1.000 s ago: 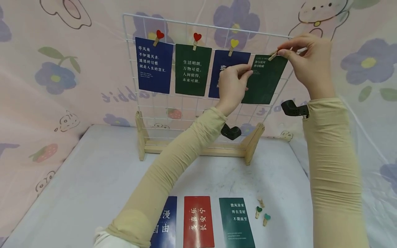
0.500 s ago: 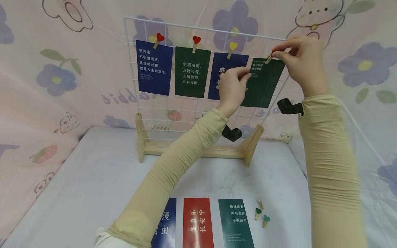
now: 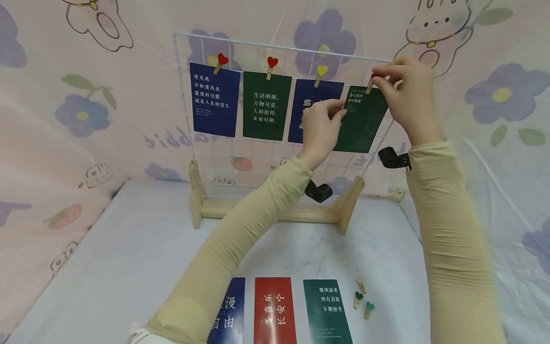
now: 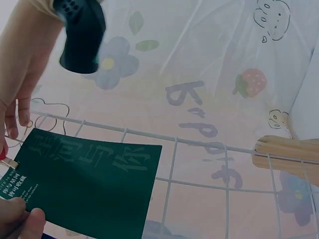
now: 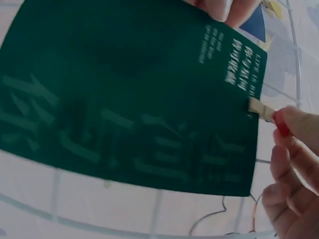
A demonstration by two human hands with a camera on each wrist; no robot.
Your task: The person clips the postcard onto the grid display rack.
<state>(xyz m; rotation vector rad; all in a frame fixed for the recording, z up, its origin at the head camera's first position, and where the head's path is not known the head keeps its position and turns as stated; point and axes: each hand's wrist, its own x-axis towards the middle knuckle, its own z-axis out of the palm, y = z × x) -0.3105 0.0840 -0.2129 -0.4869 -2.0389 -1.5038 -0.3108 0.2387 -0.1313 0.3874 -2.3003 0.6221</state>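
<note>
While the left hand (image 3: 322, 128) is pinching a green card (image 3: 363, 124), the right hand (image 3: 410, 98) is clamping a red-heart clip (image 5: 266, 111), tilting it more upright than earlier.

In the last second the right hand (image 3: 408, 98) has drawn closer to the left hand (image 3: 322, 126), and the red-heart clothespin (image 3: 370, 87) it pinches has swung from a marked slant to a more upright stance on the green card (image 3: 363, 125).

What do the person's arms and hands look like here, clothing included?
The left hand and right hand are ungloved. Wrinkled khaki arm sleeves reach both wrists, where bent black wrist cameras sit; white fabric shows at the left sleeve's upper end.
</note>
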